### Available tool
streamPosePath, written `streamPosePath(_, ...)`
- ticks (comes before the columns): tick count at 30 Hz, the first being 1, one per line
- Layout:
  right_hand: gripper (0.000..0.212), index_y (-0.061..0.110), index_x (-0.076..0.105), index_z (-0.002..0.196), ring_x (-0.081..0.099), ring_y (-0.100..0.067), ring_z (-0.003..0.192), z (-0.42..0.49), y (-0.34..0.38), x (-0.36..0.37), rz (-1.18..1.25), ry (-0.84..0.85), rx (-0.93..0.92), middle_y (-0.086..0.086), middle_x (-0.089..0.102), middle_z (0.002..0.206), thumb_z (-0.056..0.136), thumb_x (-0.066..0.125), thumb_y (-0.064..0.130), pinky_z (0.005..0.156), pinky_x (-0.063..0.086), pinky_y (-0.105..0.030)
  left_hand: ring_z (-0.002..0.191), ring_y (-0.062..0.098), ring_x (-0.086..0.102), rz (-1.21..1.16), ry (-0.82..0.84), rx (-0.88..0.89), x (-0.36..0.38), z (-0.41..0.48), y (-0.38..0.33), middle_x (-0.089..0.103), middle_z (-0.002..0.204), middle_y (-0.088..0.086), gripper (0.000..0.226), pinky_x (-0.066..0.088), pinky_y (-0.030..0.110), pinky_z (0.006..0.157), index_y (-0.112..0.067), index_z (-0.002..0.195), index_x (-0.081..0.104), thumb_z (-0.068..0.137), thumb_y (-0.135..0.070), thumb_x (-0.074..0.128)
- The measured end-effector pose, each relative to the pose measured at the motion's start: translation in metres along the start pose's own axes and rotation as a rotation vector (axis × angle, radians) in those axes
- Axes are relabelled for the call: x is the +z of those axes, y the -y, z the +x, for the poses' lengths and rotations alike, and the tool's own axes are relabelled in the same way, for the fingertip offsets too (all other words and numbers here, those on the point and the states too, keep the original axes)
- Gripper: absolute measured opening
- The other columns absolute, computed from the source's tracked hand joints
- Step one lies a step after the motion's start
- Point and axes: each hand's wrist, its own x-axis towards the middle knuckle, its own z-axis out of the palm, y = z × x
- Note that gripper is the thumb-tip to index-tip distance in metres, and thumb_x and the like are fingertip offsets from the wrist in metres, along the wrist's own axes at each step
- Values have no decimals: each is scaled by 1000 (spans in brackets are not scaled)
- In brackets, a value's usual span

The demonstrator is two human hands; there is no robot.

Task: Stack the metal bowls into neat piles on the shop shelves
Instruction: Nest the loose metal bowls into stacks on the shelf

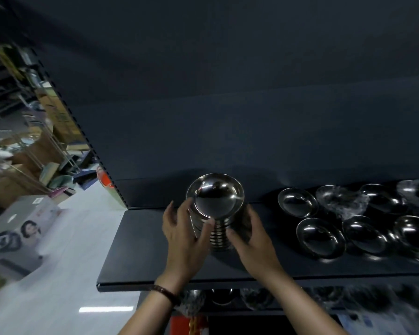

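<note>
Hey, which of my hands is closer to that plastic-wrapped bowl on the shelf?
Right. Your right hand grips the right side of the stack of bowls, the side facing the plastic-wrapped bowl; your left hand grips the stack's far, left side.

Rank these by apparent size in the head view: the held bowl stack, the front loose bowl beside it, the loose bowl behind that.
1. bowl stack
2. front loose bowl
3. back loose bowl: looks smaller, yet it sits farther from the camera, so these two may truly match.
</note>
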Motion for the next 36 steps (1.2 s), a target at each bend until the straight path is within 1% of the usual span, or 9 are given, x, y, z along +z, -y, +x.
streamPosePath(3,43,54,48,130,62,-2,115,4,5,5,315,21,288,32,64,120,94,71,53,98,55,-49,152,15,32,-411,63,-478,0,8,4,35,166,-4,114,29,48,126,-38,162,26,70,-91,66)
streamPosePath(6,43,61,54,124,64,-12,117,8,7,11,385,86,416,25,67,125,85,66,73,83,57,-48,140,25,46,-647,278,-709,0,17,8,47,155,-17,99,41,66,109,-58,153,30,67,-95,62)
streamPosePath(8,53,59,57,127,67,-20,120,14,3,18,428,68,433,17,71,129,78,69,77,82,61,-52,133,24,56,-700,360,-726,0,20,8,58,147,-15,81,51,57,95,-56,143,46,72,-93,59)
streamPosePath(12,46,51,63,124,72,-24,116,24,8,30,496,0,435,11,73,126,83,74,66,80,63,-57,112,18,66,-747,343,-711,-1,29,5,70,132,-9,51,53,34,77,-50,126,62,86,-80,57)
streamPosePath(18,57,43,61,125,74,-23,112,50,16,56,472,-21,469,6,75,124,77,78,69,83,64,-53,123,21,70,-792,304,-625,-7,59,24,75,126,-6,51,57,52,106,-38,131,65,93,-71,60)
streamPosePath(23,56,41,58,131,72,-23,115,64,22,71,476,-38,464,7,73,126,83,73,67,85,64,-49,120,25,72,-801,304,-644,-8,76,36,76,125,-2,51,59,58,100,-38,128,66,91,-72,63)
streamPosePath(28,58,46,61,126,70,-19,117,68,14,69,402,-40,457,12,73,126,77,72,76,91,62,-52,119,16,68,-749,315,-649,-12,72,34,71,129,-12,55,61,40,83,-47,140,54,94,-75,56)
streamPosePath(31,68,45,64,125,71,-18,116,67,8,63,335,-36,435,13,74,124,69,75,82,88,63,-50,123,14,61,-677,295,-632,-14,64,39,62,135,-22,63,54,40,86,-58,146,44,89,-84,50)
streamPosePath(36,53,34,68,119,74,-5,104,56,-4,29,156,-31,303,15,78,111,78,73,68,90,62,-44,116,21,69,-501,172,-536,11,39,42,70,128,-11,46,55,40,88,-40,141,47,100,-55,63)
